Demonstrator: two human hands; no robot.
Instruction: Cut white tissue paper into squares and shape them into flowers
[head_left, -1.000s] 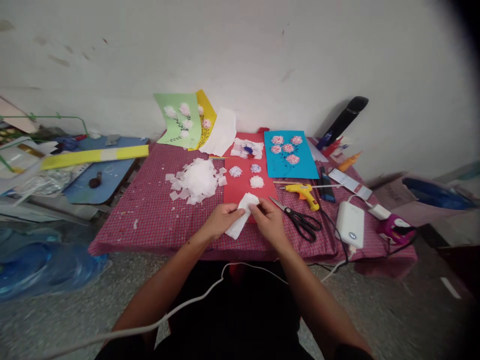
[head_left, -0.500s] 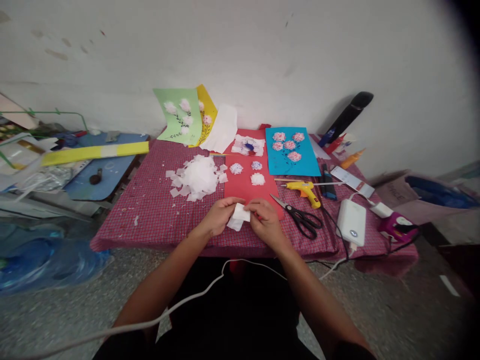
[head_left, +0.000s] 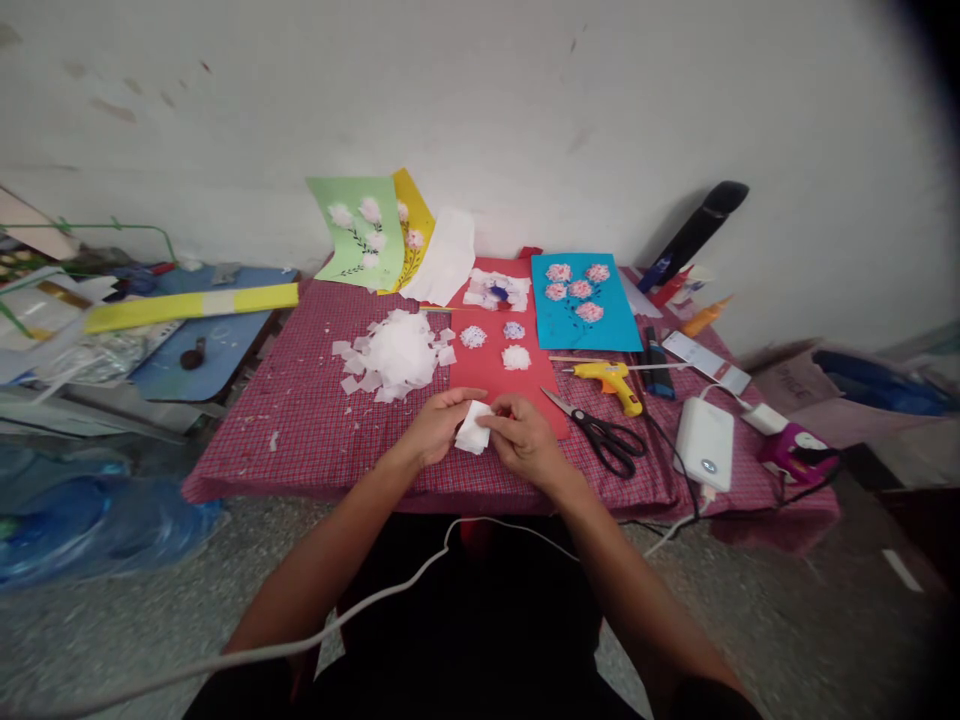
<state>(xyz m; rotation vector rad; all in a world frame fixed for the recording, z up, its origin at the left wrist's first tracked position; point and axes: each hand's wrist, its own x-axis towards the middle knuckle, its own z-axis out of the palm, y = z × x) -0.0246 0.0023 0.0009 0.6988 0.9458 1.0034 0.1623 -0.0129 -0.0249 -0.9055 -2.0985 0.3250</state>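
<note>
Between both hands, over the front of the table, is a small stack of white tissue paper squares. My left hand is closed on its left side. My right hand pinches it from the right, the fingertips lying over the paper. Beyond the hands lies a sheet of red paper with three fluffy tissue flowers on it, one white flower and two purple-tinged ones. A heap of cut tissue squares sits to the left on the checked cloth.
Black-handled scissors and a yellow glue gun lie right of my hands. A white power bank with cables is farther right. Blue flower card and green flower card stand at the back. A white cable crosses my lap.
The tissue stack now looks narrower and more upright, its upper square folded down or aligned with the rest. My right fingers have shifted slightly left over it.
</note>
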